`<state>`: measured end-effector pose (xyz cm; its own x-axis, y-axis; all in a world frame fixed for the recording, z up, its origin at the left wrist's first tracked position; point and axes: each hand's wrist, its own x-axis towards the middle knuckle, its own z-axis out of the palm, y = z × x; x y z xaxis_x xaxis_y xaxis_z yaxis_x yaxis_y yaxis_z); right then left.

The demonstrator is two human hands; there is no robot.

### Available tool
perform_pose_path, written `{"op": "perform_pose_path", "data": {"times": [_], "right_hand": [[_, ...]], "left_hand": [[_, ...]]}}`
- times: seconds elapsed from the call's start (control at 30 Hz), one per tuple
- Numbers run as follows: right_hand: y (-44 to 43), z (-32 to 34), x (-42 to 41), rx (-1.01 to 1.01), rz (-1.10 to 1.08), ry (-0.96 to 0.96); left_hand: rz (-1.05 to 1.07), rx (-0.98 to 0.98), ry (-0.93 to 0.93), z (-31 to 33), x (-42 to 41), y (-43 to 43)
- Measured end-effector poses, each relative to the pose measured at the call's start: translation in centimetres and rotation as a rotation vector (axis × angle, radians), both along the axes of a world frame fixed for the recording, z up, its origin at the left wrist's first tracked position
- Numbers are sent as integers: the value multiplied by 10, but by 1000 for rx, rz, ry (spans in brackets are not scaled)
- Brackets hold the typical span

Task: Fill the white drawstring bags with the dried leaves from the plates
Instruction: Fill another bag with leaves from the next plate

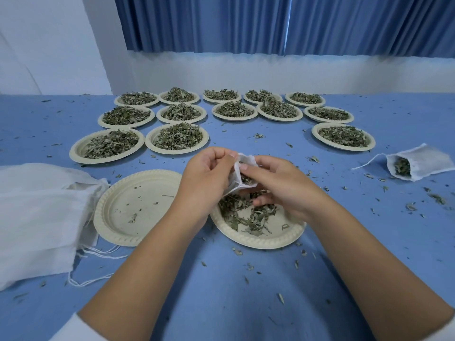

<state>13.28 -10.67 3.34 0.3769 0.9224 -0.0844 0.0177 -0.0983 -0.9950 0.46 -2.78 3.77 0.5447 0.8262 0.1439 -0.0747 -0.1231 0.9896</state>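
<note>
My left hand [206,178] pinches the rim of a small white drawstring bag [240,172] and holds its mouth open above a cream plate [290,236]. That plate carries a thin scatter of dried leaves [242,214]. My right hand [273,185] has its fingers at the bag's mouth, with leaves under and between them. Some leaves show inside the bag. The lower part of the bag is hidden by both hands.
A nearly bare plate [115,212] lies to the left, beside a pile of white drawstring bags [37,217]. A filled bag [418,164] lies open-mouthed at the right. Several plates heaped with leaves [177,136] stand in rows beyond. Leaf crumbs litter the blue tabletop.
</note>
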Motion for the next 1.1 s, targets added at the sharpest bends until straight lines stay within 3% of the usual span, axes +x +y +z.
{"op": "perform_pose_path", "data": {"times": [0.23,0.43,0.93,1.1], "right_hand": [[-4,11,8,-16,88,199],[-4,6,6,21,45,196],[4,-8,-1,69,-54,82],[11,-13,-5,45,-165,-70]], "left_hand": [[16,-17,-15,1,-2,2],[-41,-3,-18,4,-4,-2],[-281,4,22,11,-6,-15],[-313,3,58,7,-3,-16]]}}
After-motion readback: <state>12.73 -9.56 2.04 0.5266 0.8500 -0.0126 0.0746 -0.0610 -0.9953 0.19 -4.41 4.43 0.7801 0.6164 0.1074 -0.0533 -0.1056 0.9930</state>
